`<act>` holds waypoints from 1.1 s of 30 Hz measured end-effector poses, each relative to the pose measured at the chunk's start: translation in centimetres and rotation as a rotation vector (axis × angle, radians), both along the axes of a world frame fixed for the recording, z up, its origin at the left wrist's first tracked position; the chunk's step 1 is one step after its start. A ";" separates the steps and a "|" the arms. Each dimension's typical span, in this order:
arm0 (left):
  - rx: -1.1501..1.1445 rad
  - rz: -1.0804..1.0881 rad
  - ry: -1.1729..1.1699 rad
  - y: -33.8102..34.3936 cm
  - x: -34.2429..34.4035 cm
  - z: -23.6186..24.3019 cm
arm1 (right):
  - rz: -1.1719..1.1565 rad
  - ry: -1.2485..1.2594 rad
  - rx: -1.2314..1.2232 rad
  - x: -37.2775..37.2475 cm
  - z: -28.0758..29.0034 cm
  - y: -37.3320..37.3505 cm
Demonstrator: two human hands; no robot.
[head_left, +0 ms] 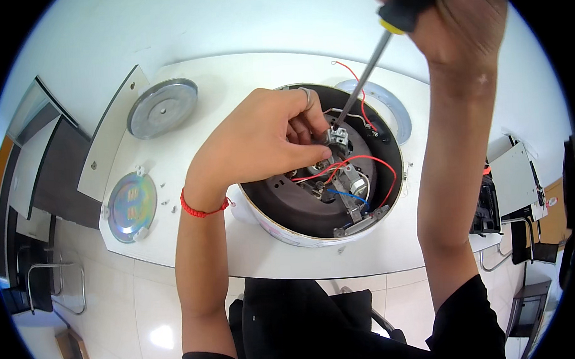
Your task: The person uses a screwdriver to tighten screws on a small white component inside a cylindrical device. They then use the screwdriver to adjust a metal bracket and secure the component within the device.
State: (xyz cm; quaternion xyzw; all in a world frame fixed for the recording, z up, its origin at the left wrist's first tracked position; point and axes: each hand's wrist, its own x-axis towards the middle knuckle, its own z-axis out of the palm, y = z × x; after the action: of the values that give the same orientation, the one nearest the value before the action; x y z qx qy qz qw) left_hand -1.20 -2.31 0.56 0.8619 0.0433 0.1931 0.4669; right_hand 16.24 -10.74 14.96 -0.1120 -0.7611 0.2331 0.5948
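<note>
An open round appliance housing (373,183) holds a dark metal plate, brackets and red, white and blue wires. My right hand (453,28) grips a screwdriver (372,66) with a black and yellow handle, its tip down at a small silver metal bracket (338,136) near the housing's centre. My left hand (260,133), with a red cord bracelet and a ring, reaches over the housing's left side, fingers curled against that bracket; the fingertips are partly hidden.
A white table (252,263) bears a round metal lid (161,108), an iridescent disc (132,207) with loose screws beside it, and a pale ring (399,112) behind the housing. A black case (483,204) stands at the right edge. Chairs (57,282) are at both sides.
</note>
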 end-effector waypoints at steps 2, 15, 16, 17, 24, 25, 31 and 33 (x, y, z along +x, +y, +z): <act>-0.005 0.003 0.018 0.0 0.0 0.1 | 0.259 -0.013 -0.198 0.5 0.2 1.1; -0.045 -0.040 0.003 0.3 0.1 -0.2 | -0.435 0.251 -0.048 -3.8 -1.3 -1.6; -0.056 -0.046 0.003 0.3 0.1 -0.3 | -0.456 0.349 -0.122 -4.3 -1.2 -1.6; -0.053 -0.042 0.004 0.3 0.0 -0.2 | -0.495 0.382 -0.152 -5.0 -1.1 -1.8; -0.050 -0.043 0.027 0.4 -0.2 -0.1 | -0.734 0.351 0.021 -8.1 -1.7 -2.9; -0.048 -0.039 0.028 0.5 -0.3 -0.2 | -0.731 0.396 0.001 -8.8 -1.7 -2.9; -0.085 -0.059 0.006 0.4 0.0 -0.2 | -0.533 0.298 -0.235 -7.1 0.2 -3.4; -0.077 -0.052 0.000 0.3 -0.2 -0.2 | -0.419 0.301 -0.208 -5.2 -0.7 -2.3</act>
State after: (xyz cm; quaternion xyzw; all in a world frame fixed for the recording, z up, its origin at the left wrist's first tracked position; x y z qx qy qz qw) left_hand -1.35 -2.04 0.32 0.8442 0.0284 0.1789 0.5045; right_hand 11.03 -13.08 14.31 -0.2918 -0.5963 0.1958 0.7218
